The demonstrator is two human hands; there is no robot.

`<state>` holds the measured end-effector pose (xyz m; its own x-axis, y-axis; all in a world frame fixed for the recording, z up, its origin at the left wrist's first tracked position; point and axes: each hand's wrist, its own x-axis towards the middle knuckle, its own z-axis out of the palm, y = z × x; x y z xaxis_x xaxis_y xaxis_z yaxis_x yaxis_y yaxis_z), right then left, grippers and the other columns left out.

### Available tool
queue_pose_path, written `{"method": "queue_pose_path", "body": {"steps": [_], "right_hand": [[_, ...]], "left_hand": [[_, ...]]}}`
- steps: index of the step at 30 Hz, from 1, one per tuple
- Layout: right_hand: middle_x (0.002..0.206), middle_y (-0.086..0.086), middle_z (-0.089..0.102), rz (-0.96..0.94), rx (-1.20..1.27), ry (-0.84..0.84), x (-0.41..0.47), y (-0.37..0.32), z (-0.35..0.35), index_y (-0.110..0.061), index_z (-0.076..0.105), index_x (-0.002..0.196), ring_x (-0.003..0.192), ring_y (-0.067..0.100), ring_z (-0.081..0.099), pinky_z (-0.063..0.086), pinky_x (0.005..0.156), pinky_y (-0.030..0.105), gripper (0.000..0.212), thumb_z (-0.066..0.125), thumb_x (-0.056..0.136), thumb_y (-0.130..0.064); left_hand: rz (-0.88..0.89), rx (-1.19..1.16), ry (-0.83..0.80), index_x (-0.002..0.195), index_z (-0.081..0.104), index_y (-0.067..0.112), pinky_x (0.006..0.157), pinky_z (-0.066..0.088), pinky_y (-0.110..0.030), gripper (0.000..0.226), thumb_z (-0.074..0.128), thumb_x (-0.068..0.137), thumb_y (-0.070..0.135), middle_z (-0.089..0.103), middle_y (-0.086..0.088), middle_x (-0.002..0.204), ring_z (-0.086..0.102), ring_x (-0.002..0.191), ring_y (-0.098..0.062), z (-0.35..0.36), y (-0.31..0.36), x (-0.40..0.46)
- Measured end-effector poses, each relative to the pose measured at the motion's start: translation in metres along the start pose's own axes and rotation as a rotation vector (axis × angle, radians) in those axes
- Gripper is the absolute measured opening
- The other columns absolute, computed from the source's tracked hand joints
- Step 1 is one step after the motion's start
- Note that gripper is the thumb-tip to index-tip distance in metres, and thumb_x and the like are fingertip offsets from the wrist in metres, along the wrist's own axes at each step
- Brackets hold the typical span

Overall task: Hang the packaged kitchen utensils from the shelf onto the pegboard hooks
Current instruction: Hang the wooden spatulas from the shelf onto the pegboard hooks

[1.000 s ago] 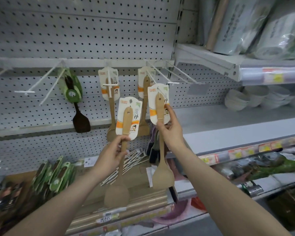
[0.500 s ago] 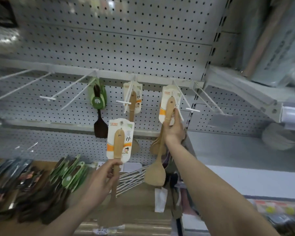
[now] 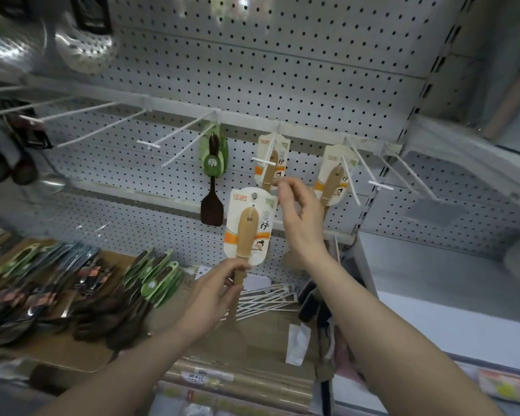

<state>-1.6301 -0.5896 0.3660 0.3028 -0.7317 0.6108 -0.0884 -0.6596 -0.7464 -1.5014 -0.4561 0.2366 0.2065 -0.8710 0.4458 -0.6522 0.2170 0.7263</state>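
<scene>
A person's left hand [image 3: 210, 291] grips the handle of a carded wooden spatula [image 3: 246, 232], holding it upright in front of the pegboard [image 3: 282, 70], below the hooks. The right hand [image 3: 300, 217], raised just right of the card, holds nothing, its fingers loosely curled, the fingertips near the card's upper right corner. Two more carded wooden spatulas hang on hooks behind: one [image 3: 270, 163] at centre, one [image 3: 335, 175] to the right. A black spatula on a green card [image 3: 213, 175] hangs to their left. Green-carded utensils [image 3: 153, 280] lie heaped on the shelf [image 3: 72, 352] at lower left.
</scene>
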Motion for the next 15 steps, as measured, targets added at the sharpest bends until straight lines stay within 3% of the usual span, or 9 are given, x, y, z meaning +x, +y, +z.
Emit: {"method": "queue_pose_path", "body": {"steps": [5, 10, 12, 15], "right_hand": [[0.096, -0.006, 0.063, -0.068, -0.035, -0.033, -0.001, -0.013, -0.005, -0.032, 0.067, 0.104, 0.095, 0.002, 0.054, 0.042, 0.085, 0.017, 0.015, 0.062, 0.096, -0.021], [0.090, -0.020, 0.059, -0.105, -0.089, 0.055, 0.006, -0.019, -0.004, -0.025, 0.072, 0.103, 0.096, 0.010, 0.054, 0.038, 0.084, 0.011, 0.015, 0.064, 0.095, -0.015], [0.090, -0.019, 0.057, -0.095, -0.109, 0.079, 0.009, -0.019, -0.003, -0.025, 0.073, 0.103, 0.095, 0.012, 0.055, 0.039, 0.084, 0.012, 0.015, 0.065, 0.095, -0.016], [0.089, -0.015, 0.058, -0.091, -0.138, 0.079, 0.009, -0.016, -0.004, -0.028, 0.073, 0.105, 0.096, 0.014, 0.054, 0.042, 0.087, 0.027, 0.017, 0.064, 0.095, -0.016]], "left_hand": [[0.037, 0.005, 0.013, 0.118, 0.049, 0.052, 0.083, 0.048, -0.012, 0.064, 0.070, 0.085, 0.001, 0.061, 0.025, 0.108, 0.063, 0.093, -0.003, -0.005, 0.011, 0.008], [0.056, -0.012, 0.016, 0.116, 0.051, 0.051, 0.081, 0.048, -0.012, 0.063, 0.070, 0.085, 0.000, 0.059, 0.027, 0.107, 0.062, 0.092, -0.006, -0.011, 0.019, 0.017], [0.059, -0.022, 0.013, 0.117, 0.053, 0.046, 0.082, 0.051, -0.017, 0.059, 0.069, 0.085, -0.001, 0.059, 0.027, 0.109, 0.062, 0.092, -0.008, -0.012, 0.022, 0.021], [0.056, -0.025, 0.003, 0.120, 0.056, 0.037, 0.082, 0.054, -0.024, 0.054, 0.068, 0.084, -0.001, 0.056, 0.026, 0.111, 0.062, 0.092, -0.009, -0.012, 0.021, 0.023]]}}
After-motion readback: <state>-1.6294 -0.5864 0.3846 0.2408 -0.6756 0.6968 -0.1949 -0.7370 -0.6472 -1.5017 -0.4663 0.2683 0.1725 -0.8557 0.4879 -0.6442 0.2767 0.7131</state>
